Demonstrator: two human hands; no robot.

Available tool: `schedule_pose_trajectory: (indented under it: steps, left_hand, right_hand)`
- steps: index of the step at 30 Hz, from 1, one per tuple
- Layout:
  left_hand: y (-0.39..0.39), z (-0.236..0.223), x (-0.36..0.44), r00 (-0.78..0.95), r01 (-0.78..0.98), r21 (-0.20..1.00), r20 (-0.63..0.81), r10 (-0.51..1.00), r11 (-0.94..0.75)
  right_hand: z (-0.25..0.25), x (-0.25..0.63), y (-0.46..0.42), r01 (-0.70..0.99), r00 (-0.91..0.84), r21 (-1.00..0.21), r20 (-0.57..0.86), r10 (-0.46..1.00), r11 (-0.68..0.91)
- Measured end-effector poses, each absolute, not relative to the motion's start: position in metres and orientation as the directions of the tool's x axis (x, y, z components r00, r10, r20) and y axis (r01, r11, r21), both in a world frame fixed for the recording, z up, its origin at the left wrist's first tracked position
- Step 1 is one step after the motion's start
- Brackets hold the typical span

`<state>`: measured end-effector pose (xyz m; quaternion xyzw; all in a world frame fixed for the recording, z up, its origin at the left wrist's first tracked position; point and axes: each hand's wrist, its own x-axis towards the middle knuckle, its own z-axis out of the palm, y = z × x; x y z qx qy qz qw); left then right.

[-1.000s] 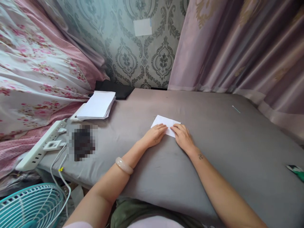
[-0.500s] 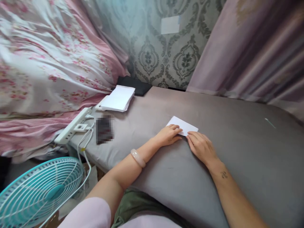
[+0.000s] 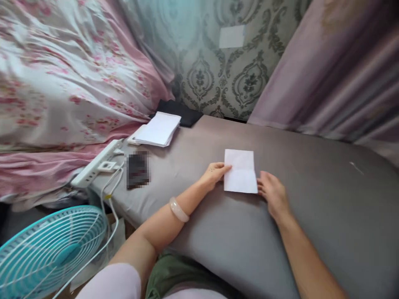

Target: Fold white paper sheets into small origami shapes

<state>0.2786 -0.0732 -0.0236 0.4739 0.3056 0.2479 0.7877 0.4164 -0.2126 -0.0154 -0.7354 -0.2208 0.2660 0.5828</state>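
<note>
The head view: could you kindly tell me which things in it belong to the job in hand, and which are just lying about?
Seemingly in the job:
- creased white paper
- left hand, thumb on the paper
- right hand, at its right edge

Apparently just lying about:
- stack of white sheets, untouched
- flat black item
- pixelated dark object
- white power strip
- turquoise fan

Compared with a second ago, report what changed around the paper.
The paper, flat under both hands before, is turned and seems lifted, its left edge held by the left hand. The right hand has shifted beside its right edge; contact is unclear. The stack and fan stayed put.
</note>
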Motion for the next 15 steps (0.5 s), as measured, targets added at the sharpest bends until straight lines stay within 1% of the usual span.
schedule_pose_trajectory:
  steps: [1, 3, 4, 6, 8, 9, 10, 11, 12, 13, 14, 15]
  left_hand:
    - [-0.074, -0.027, 0.28, 0.703, -0.051, 0.889, -0.292, 0.649, 0.455]
    - [-0.075, -0.031, 0.282, 0.714, 0.024, 0.892, -0.332, 0.617, 0.451]
    - [-0.075, -0.032, 0.283, 0.716, 0.044, 0.893, -0.34, 0.61, 0.447]
    - [-0.075, -0.031, 0.283, 0.706, 0.076, 0.896, -0.359, 0.611, 0.438]
    - [-0.073, -0.027, 0.281, 0.667, 0.12, 0.917, -0.359, 0.653, 0.382]
    - [-0.072, -0.026, 0.28, 0.643, 0.155, 0.939, -0.331, 0.691, 0.306]
    - [-0.071, -0.024, 0.277, 0.625, 0.199, 0.962, -0.272, 0.731, 0.188]
    - [-0.069, -0.022, 0.274, 0.628, 0.246, 0.969, -0.179, 0.758, 0.026]
    - [-0.068, -0.021, 0.27, 0.659, 0.285, 0.944, -0.066, 0.75, -0.168]
    - [-0.066, -0.02, 0.267, 0.705, 0.304, 0.883, 0.044, 0.707, -0.358]
    - [-0.066, -0.019, 0.263, 0.765, 0.3, 0.811, 0.109, 0.635, -0.501]
    - [-0.065, -0.019, 0.26, 0.812, 0.294, 0.747, 0.135, 0.568, -0.597]
  right_hand:
    - [-0.019, 0.415, -0.211, 0.027, 0.759, -0.969, -0.14, 0.637, -0.245]
    - [-0.023, 0.414, -0.21, 0.091, 0.724, -0.969, -0.095, 0.683, -0.231]
    - [-0.023, 0.414, -0.21, 0.102, 0.698, -0.968, -0.094, 0.71, -0.229]
    - [-0.024, 0.415, -0.212, 0.108, 0.674, -0.971, -0.087, 0.733, -0.215]
    - [-0.026, 0.418, -0.213, 0.124, 0.679, -0.967, -0.081, 0.729, -0.223]
    - [-0.027, 0.42, -0.213, 0.136, 0.687, -0.963, -0.079, 0.723, -0.234]
    - [-0.029, 0.422, -0.213, 0.143, 0.694, -0.959, -0.08, 0.715, -0.246]
    - [-0.03, 0.423, -0.213, 0.144, 0.7, -0.955, -0.086, 0.709, -0.258]
    - [-0.031, 0.425, -0.213, 0.134, 0.705, -0.954, -0.099, 0.702, -0.269]
    - [-0.032, 0.426, -0.212, 0.115, 0.708, -0.954, -0.118, 0.696, -0.278]
    - [-0.031, 0.426, -0.212, 0.089, 0.712, -0.954, -0.141, 0.688, -0.287]
    - [-0.029, 0.426, -0.212, 0.059, 0.714, -0.954, -0.166, 0.68, -0.294]
